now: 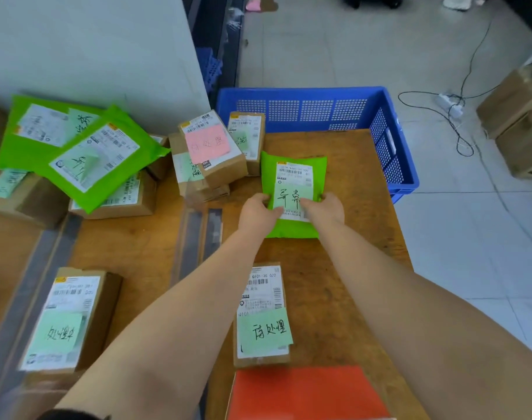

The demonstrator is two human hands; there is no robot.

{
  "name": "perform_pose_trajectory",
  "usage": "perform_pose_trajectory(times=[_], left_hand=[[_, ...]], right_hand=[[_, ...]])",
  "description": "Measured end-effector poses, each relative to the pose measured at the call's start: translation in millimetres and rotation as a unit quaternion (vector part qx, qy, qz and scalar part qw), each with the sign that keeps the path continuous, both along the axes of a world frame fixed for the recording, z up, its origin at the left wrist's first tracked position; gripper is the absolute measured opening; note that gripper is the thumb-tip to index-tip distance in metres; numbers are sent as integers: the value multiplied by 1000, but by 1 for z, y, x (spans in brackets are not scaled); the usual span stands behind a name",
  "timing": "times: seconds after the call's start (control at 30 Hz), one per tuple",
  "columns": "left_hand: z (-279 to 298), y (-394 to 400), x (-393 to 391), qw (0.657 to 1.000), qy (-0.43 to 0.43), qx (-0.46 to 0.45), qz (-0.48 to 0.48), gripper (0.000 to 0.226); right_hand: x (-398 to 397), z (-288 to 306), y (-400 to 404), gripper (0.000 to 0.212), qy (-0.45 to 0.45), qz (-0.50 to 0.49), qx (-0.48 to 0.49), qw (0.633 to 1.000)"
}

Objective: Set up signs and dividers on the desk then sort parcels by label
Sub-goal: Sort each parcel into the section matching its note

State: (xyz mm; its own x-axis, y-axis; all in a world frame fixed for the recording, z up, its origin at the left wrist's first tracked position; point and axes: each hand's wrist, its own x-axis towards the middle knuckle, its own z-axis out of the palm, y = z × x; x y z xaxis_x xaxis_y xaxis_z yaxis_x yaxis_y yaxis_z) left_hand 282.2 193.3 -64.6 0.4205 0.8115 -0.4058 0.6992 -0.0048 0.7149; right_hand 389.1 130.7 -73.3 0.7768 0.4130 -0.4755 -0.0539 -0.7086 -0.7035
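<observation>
both hands on one bright green plastic mailer pouch (292, 189), lying flat on the brown wooden desk (349, 244) just in front of the blue perforated plastic crate (319, 107). left hand (257, 212) curled on the pouch's left edge, right hand (323, 207) on its right edge, fingers pinching the thin film beside the pale green handwritten sticky note (290, 198) stuck over the white shipping label. likely trouble: slippery film sliding out of a shallow edge pinch once lifted; a thumb rubbing over the note, peeling it and losing the sorting mark; pouch dropped into the wrong group, given the crowded stack of brown cardboard boxes (210, 156) just to the left, with pink and green notes. clear acrylic divider strips (198, 237) nearby, easy to knock askew with a forearm.
</observation>
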Motion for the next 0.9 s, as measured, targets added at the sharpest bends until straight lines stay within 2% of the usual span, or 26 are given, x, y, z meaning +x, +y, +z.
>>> perform_pose_trajectory(times=[0.07,0.2,0.4,0.57,0.67,0.8,0.9], left_hand=[[5,-11,-5,1000,-13,6,17,47],[27,-36,-18,995,-61,-6,84,45],[66,-83,-45,978,-131,-14,159,41],[114,-113,-74,954,-202,64,213,35],[145,-121,-107,935,-223,117,249,35],[179,-132,-172,903,-220,193,314,33],[200,-142,-231,875,-231,218,366,30]], right_hand=[[-6,4,-10,51,41,-14,42,998],[-21,18,-34,27,94,-19,112,989],[-40,64,-83,43,104,26,189,976],[-62,113,-103,41,87,90,279,952],[-89,140,-96,35,108,134,315,933],[-151,168,-79,38,109,194,333,916],[-208,186,-68,37,117,250,361,891]])
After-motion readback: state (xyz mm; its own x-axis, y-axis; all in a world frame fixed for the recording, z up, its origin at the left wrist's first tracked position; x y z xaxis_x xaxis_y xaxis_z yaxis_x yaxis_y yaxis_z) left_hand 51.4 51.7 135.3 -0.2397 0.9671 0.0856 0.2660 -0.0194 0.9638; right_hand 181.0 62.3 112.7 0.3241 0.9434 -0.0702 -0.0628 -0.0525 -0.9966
